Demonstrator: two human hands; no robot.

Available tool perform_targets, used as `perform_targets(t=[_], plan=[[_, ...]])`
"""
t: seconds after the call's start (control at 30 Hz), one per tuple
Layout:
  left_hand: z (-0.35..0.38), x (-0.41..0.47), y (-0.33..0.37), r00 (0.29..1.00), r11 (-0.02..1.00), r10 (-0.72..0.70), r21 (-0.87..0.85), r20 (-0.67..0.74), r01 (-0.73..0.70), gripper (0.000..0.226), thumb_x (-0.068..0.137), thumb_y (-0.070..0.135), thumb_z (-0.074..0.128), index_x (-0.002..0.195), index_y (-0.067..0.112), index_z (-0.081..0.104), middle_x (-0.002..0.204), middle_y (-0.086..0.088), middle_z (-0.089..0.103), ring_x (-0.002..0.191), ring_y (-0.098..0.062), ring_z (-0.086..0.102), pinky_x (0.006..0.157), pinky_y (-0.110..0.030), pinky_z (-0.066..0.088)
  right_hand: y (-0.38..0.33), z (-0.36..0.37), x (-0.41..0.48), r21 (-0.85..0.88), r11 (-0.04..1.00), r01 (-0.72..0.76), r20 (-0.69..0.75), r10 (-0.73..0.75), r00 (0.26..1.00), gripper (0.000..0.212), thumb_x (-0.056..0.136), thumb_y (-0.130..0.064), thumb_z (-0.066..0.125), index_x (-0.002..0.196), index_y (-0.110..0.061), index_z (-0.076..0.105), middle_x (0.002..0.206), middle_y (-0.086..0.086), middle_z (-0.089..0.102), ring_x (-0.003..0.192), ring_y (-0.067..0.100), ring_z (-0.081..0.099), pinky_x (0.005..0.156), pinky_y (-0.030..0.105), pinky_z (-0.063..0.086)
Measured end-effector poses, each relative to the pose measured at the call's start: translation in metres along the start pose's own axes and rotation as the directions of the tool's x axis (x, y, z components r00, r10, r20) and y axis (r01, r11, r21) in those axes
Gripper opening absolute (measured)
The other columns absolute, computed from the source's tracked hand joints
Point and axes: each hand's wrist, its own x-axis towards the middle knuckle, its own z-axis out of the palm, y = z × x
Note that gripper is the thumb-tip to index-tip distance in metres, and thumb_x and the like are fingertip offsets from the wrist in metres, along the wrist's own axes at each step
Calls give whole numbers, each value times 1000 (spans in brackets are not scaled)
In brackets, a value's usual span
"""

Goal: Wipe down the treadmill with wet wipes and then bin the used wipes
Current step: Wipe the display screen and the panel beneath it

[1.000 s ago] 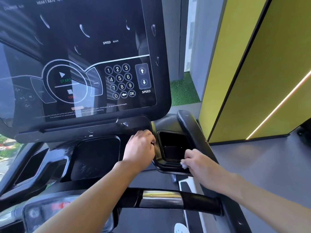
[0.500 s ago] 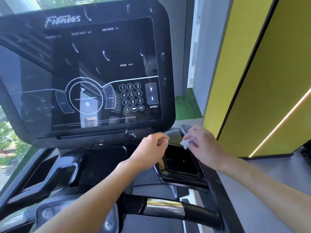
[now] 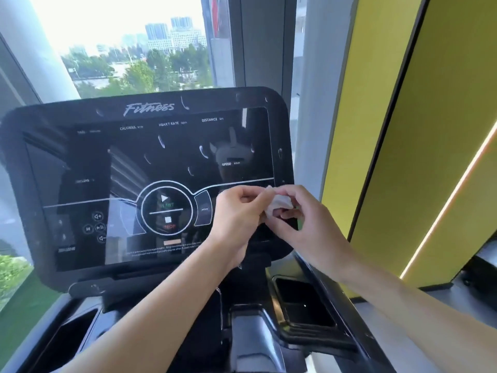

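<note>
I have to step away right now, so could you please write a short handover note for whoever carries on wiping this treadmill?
Left hand: pinches the wipe at its upper edge.
Right hand: holds the same crumpled wipe, raised in front of the lower right corner of the screen.
Done: cannot tell from this view; pale streaks show on the screen.
Left: probably refold the wipe, go over the screen, the cup tray and the side rail, then bin it. No bin is in view.

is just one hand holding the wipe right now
No, the left hand and the right hand both pinch the crumpled wipe between them in front of the treadmill console.
</note>
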Motion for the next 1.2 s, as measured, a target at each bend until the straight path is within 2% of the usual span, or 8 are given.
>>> perform_targets(t=[0.23, 0.3, 0.47, 0.6, 0.73, 0.83, 0.97, 1.2], plan=[[-6, 19, 36, 974, 888, 175, 405, 145, -219, 31, 97, 10, 43, 98, 11, 73, 88, -4, 74, 79, -21, 73, 73, -41, 62, -3, 14, 40, -227, 974, -13, -342, -68, 937, 14, 94, -13, 67, 104, -21, 62, 102, -7, 63, 92, 4, 59, 79, 12, 44], [-7, 33, 46, 930, 687, 294, 627, 222, -367, 32, 98, 13, 42, 116, 19, 68, 103, 3, 69, 77, -14, 66, 73, -34, 57, 9, 3, 52, -295, 953, -67, -353, -44, 934, 9, 96, -12, 63, 104, -15, 64, 105, -3, 60, 93, 11, 59, 79, 17, 44], [3, 82, 69, 742, -11, 435, 827, 510, -562, 41, 99, 21, 41, 138, 22, 53, 149, -1, 40, 137, -24, 36, 112, -43, 29, 39, -15, 79, -537, 843, -27, -228, -114, 967, 13, 96, -4, 53, 88, -14, 58, 102, -1, 47, 78, 14, 53, 65, 12, 35], [14, 117, 79, 741, -247, 420, 852, 523, -461, 47, 100, 31, 39, 147, 25, 38, 161, -6, 18, 150, -26, 8, 120, -53, 9, 62, -13, 84, -639, 765, 83, -105, -194, 975, 15, 87, 6, 61, 90, -8, 63, 91, -1, 52, 72, 18, 54, 63, 15, 33], [17, 139, 81, 810, -253, 410, 906, 419, -340, 50, 102, 37, 31, 151, 30, 23, 164, -4, 7, 152, -28, -4, 117, -64, -2, 74, -7, 73, -723, 608, 327, 137, -339, 931, 25, 70, 13, 69, 82, -8, 61, 84, 0, 49, 69, 9, 35, 62, 14, 22], [17, 144, 80, 789, -287, 451, 905, 417, -315, 49, 101, 36, 32, 149, 27, 27, 162, -4, 18, 150, -29, 9, 116, -66, 7, 73, -15, 76, -703, 657, 274, 56, -332, 941, 22, 75, 10, 69, 81, -6, 55, 84, -1, 44, 66, 7, 24, 49, 12, 17], [16, 148, 83, 766, -284, 507, 916, 395, -285, 52, 99, 35, 35, 149, 23, 27, 156, -2, 29, 139, -26, 31, 113, -60, 20, 85, -12, 72, -687, 605, 401, 155, -418, 895, 20, 78, 11, 68, 89, -4, 61, 94, 4, 53, 77, 13, 53, 73, 9, 31], [13, 159, 82, 763, -285, 536, 928, 362, -240, 51, 99, 37, 31, 144, 15, 35, 150, 0, 39, 139, -26, 32, 112, -61, 17, 85, -18, 78, -686, 562, 462, 208, -457, 865, 31, 71, 15, 68, 92, -7, 65, 81, 1, 52, 64, 13, 42, 58, 20, 34]])
